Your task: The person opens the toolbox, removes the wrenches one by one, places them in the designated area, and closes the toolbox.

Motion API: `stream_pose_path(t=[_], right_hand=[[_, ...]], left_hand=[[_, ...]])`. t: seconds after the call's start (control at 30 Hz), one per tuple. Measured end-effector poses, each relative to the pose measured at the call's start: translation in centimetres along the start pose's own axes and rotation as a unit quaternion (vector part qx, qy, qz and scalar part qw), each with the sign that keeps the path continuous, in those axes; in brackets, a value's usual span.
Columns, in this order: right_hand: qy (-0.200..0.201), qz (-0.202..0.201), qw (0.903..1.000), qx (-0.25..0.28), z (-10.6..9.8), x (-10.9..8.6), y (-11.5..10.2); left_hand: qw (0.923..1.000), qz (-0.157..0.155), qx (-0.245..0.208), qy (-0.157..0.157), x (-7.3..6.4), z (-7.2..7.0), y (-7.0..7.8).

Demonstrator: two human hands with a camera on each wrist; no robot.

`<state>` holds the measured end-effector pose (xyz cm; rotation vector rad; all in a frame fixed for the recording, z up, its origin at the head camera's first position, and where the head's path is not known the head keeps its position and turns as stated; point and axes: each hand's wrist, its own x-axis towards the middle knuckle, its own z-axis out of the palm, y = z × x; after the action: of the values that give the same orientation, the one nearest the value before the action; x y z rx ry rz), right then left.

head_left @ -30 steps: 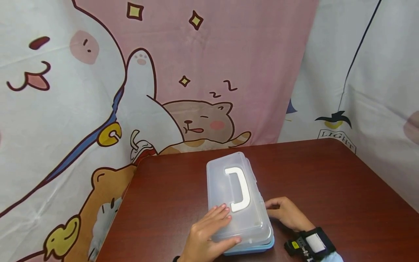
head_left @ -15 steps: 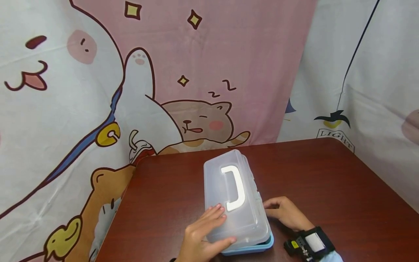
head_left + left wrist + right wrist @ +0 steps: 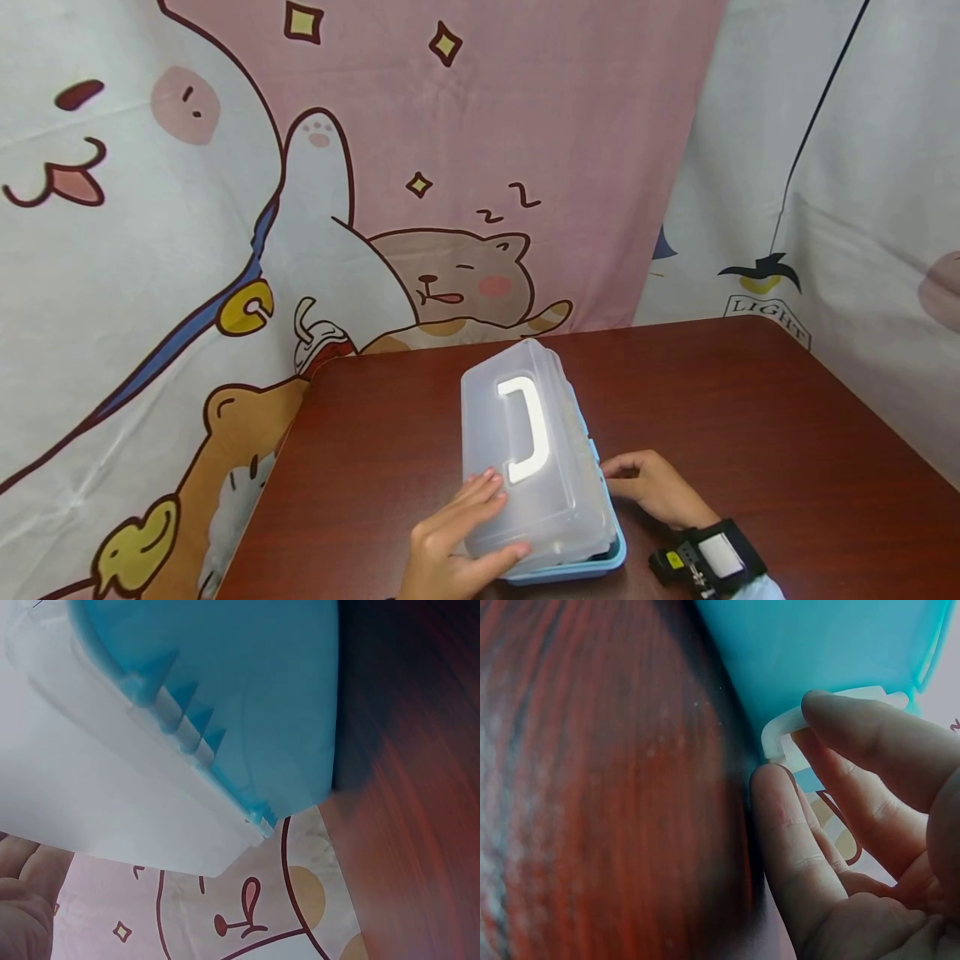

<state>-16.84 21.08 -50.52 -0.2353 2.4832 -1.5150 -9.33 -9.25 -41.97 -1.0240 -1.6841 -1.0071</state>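
A lidded box lies in the lower middle of the head view: a light-blue rectangular plastic base (image 3: 566, 572) under a translucent clear plastic lid (image 3: 543, 517) with a white C-shaped plastic handle (image 3: 536, 429) on top. The lid tilts, its right edge raised off the base so that the blue rim shows along that side and at the near end. At upper centre of the left wrist view, a row of blue hinge knuckles (image 3: 180, 727) joins the two parts.

The left hand (image 3: 455, 542), at the bottom centre of the head view, rests on the near left part of the lid, fingers extended and thumb spread, not curled round anything. The right hand (image 3: 662, 490), right of the box, has its fingers bent; in the right wrist view the fingertips pinch a curved white plastic latch (image 3: 778, 729) on the blue side wall.

A black strapped device (image 3: 720, 554) sits on the right wrist above a pale blue sleeve (image 3: 761, 588). The box stands on a reddish-brown wood-grain table (image 3: 720, 400), and a pink-and-white cartoon-printed cloth (image 3: 592, 142) fills the upper frame.
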Motion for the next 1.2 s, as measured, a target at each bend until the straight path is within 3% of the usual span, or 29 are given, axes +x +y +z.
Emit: stream_pose_path(t=[0.27, 0.57, 1.0, 1.2], right_hand=[[0.002, -0.003, 1.0000, 0.001, 0.0, -0.1, -0.1], [-0.001, -0.001, 1.0000, 0.002, 0.0, 0.1, 0.0], [0.008, 0.008, 0.9999, -0.011, 0.0, 0.0, -0.1], [0.009, 0.011, 0.9998, -0.014, 0.0, 0.0, 0.0]], left_hand=[[0.9998, -0.014, 0.014, 0.006, -0.5, -0.3, 0.2], [0.9986, 0.026, 0.031, 0.035, -0.4, -0.6, 0.0], [0.9981, 0.021, 0.027, 0.050, -2.2, -0.4, -0.5], [0.9975, 0.019, 0.027, 0.062, -2.0, -0.6, -0.2]])
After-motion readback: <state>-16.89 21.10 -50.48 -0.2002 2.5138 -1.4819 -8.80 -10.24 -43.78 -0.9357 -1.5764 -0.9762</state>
